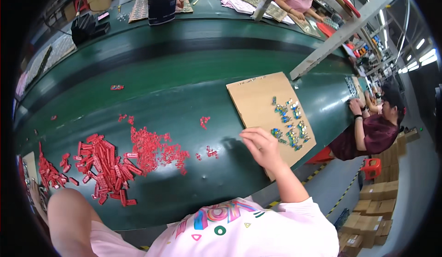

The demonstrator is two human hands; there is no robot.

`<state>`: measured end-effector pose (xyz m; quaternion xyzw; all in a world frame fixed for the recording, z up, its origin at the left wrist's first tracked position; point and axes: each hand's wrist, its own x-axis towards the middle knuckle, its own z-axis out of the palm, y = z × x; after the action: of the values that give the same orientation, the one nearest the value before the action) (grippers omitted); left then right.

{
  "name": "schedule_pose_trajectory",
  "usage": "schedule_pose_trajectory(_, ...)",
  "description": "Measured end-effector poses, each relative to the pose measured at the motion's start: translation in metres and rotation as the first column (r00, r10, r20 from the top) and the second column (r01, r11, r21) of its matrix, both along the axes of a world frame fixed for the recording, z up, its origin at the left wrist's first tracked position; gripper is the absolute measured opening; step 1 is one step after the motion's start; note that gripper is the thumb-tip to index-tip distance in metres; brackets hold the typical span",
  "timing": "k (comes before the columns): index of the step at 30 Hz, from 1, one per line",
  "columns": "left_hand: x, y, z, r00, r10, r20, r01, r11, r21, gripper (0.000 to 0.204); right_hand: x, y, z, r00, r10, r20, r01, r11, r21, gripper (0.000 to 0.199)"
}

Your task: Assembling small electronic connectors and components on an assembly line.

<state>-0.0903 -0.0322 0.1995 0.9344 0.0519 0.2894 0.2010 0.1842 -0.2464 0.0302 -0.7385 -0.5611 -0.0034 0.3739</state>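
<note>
**Sorting little parts on the green bench, cardboard side**

So here's where I'm at. My right hand (pixel 261 147) hangs over the near left corner of the cardboard sheet (pixel 269 114), fingers loosely curled and pointing left. I honestly can't tell if that grip is pinching anything; nothing shows between the fingertips. The small blue and yellow pieces (pixel 290 123) sit in a loose cluster on the right half of the cardboard, just beside my hand but not touching it.

My left hand is out of sight. Only the bare left arm (pixel 69 220) shows at the lower left edge, near the big pile of red strips (pixel 108 165) and the scatter of tiny red bits (pixel 156 149) on the green bench (pixel 184 82). A few stray red bits (pixel 209 152) lie between the pile and my right hand.

My read: I'm between picks, working the cardboard. The next move looks like a fine pinch on one small piece, so it needs a careful fingertip grip without nudging its neighbours.

Other people work across and to the right.
</note>
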Motion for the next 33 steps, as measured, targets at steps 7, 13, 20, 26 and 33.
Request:
schedule_pose_trajectory(7,-0.029,-0.028,0.019,0.998,0.06,-0.011,-0.061,0.996,-0.069,0.029,-0.003,-0.004,0.003,1.0,0.017,0.012,-0.017,1.0,0.02,0.015)
schedule_pose_trajectory(13,-0.048,-0.046,0.04,0.991,0.128,-0.047,-0.132,0.987,-0.092,0.026,-0.009,0.008,0.005,0.999,0.048,-0.026,-0.048,0.998,-0.029,0.016)
schedule_pose_trajectory(20,-0.064,-0.056,0.044,0.964,0.251,-0.083,-0.262,0.951,-0.164,0.025,-0.006,0.016,0.005,0.995,0.097,-0.033,-0.099,0.993,-0.064,0.015)
schedule_pose_trajectory(26,-0.066,-0.049,0.043,0.945,0.317,-0.082,-0.327,0.926,-0.187,0.026,-0.011,0.027,-0.01,0.992,0.128,-0.013,-0.129,0.988,-0.088,0.015)
schedule_pose_trajectory(33,-0.026,-0.086,0.032,0.69,0.712,0.131,-0.663,0.694,-0.281,0.032,-0.008,0.033,-0.001,0.989,0.146,-0.023,-0.147,0.985,-0.086,0.016)
